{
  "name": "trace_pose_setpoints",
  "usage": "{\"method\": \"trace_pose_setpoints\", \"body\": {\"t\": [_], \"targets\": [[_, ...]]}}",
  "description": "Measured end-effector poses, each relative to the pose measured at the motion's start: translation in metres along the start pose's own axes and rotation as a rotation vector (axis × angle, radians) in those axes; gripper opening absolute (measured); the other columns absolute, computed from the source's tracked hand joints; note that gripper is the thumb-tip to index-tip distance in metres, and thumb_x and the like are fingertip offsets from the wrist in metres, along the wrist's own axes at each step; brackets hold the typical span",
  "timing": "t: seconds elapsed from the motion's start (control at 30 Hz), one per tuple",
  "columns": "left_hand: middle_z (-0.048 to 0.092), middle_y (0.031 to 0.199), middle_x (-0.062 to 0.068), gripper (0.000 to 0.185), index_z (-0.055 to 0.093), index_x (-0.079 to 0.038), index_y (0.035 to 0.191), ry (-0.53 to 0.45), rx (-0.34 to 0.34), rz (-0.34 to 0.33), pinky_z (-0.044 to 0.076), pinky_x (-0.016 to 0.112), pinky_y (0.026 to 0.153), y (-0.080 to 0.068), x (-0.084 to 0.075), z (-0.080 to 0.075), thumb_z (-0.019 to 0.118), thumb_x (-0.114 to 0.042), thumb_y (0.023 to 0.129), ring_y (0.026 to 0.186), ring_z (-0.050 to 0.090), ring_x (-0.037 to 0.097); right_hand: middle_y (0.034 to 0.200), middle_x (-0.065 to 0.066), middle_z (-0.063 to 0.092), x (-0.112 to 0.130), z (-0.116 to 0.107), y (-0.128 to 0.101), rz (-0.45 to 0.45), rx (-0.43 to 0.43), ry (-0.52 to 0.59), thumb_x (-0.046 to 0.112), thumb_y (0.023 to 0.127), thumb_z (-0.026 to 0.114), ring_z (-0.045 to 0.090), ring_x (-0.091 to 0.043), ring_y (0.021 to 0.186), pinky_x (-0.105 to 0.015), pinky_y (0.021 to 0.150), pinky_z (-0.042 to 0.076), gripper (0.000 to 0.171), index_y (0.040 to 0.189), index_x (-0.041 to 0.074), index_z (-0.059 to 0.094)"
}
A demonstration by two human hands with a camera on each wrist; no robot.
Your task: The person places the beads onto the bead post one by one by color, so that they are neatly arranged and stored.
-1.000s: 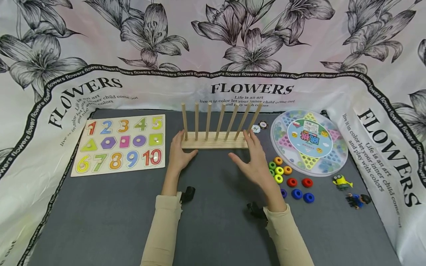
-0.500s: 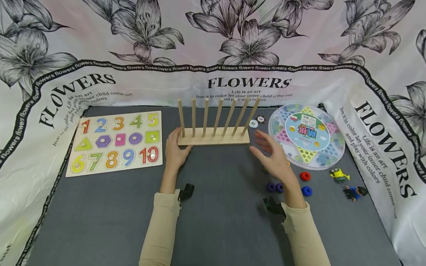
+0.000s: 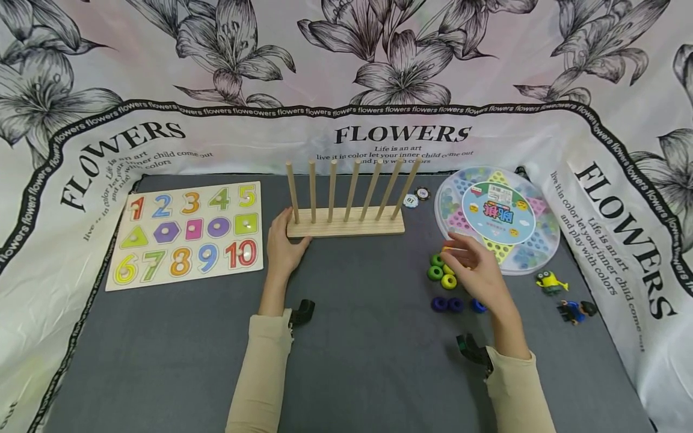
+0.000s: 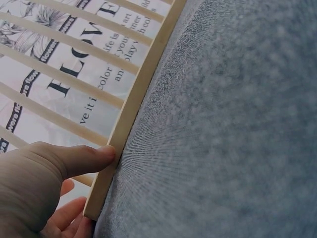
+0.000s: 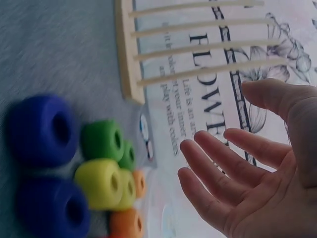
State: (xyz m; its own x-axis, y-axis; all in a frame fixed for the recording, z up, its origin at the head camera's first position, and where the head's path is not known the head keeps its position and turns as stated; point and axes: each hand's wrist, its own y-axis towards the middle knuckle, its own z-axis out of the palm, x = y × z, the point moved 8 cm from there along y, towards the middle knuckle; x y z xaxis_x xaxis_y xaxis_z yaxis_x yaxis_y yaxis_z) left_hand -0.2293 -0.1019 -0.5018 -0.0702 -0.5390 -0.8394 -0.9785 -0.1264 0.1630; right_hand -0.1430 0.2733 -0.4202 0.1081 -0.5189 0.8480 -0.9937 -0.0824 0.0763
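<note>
My left hand grips the left end of a wooden peg rack with a row of upright pegs. In the left wrist view its thumb presses the front edge of the base while the fingers curl behind. No beads sit on the pegs. My right hand hovers over loose beads, fingers slightly bent and holding nothing. Green beads, yellow beads and dark blue beads lie to its left. In the right wrist view, orange beads show behind the yellow ones. The hand hides some beads in the head view.
A number and shape puzzle board lies left of the rack. At the right is a round board game, with a yellow toy figure and a blue toy figure nearby. Two small chips lie behind the rack's right end.
My right hand has left the rack's right end and moved right and nearer, over the beads. My left hand stays on the rack. The head view has shifted slightly.
</note>
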Motion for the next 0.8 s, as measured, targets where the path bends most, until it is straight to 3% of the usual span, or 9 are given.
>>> {"method": "trace_pose_setpoints", "body": {"t": [0.1, 0.4, 0.6, 0.8], "targets": [[0.043, 0.148, 0.019, 0.076, 0.045, -0.003, 0.146, 0.000, -0.005, 0.004, 0.033, 0.052, 0.111, 0.000, -0.001, 0.000, 0.082, -0.007, 0.079, 0.136, 0.039, 0.036, 0.123, -0.023, 0.063, -0.006, -0.003, -0.009, 0.016, -0.003, -0.023, 0.013, 0.097, 0.064, 0.059, 0.001, 0.102, -0.010, 0.085, 0.047, 0.048, 0.142, 0.004, 0.051], [0.042, 0.148, 0.019, 0.076, 0.044, -0.003, 0.147, -0.003, 0.001, -0.009, 0.033, 0.052, 0.110, -0.001, -0.002, -0.001, 0.081, -0.008, 0.080, 0.136, 0.038, 0.036, 0.110, -0.022, 0.068, -0.023, -0.005, -0.025, 0.035, -0.027, -0.166, 0.010, 0.092, 0.070, 0.062, 0.003, 0.086, -0.010, 0.072, 0.050, 0.046, 0.134, -0.003, 0.056], [0.043, 0.147, 0.020, 0.076, 0.044, -0.003, 0.146, -0.005, -0.006, -0.003, 0.033, 0.053, 0.110, -0.001, -0.003, -0.003, 0.081, -0.007, 0.080, 0.136, 0.039, 0.037, 0.102, -0.019, 0.070, -0.032, -0.004, -0.032, 0.057, -0.054, -0.250, 0.009, 0.089, 0.072, 0.067, -0.011, 0.083, -0.011, 0.068, 0.050, 0.042, 0.127, -0.004, 0.060], [0.044, 0.146, 0.021, 0.076, 0.045, -0.002, 0.146, -0.006, -0.008, 0.011, 0.033, 0.053, 0.110, 0.000, -0.003, -0.003, 0.082, -0.007, 0.080, 0.135, 0.040, 0.038, 0.097, -0.019, 0.070, -0.036, -0.003, -0.035, 0.069, -0.077, -0.298, 0.005, 0.085, 0.075, 0.068, -0.030, 0.083, -0.020, 0.066, 0.054, 0.042, 0.124, -0.006, 0.061]]}}
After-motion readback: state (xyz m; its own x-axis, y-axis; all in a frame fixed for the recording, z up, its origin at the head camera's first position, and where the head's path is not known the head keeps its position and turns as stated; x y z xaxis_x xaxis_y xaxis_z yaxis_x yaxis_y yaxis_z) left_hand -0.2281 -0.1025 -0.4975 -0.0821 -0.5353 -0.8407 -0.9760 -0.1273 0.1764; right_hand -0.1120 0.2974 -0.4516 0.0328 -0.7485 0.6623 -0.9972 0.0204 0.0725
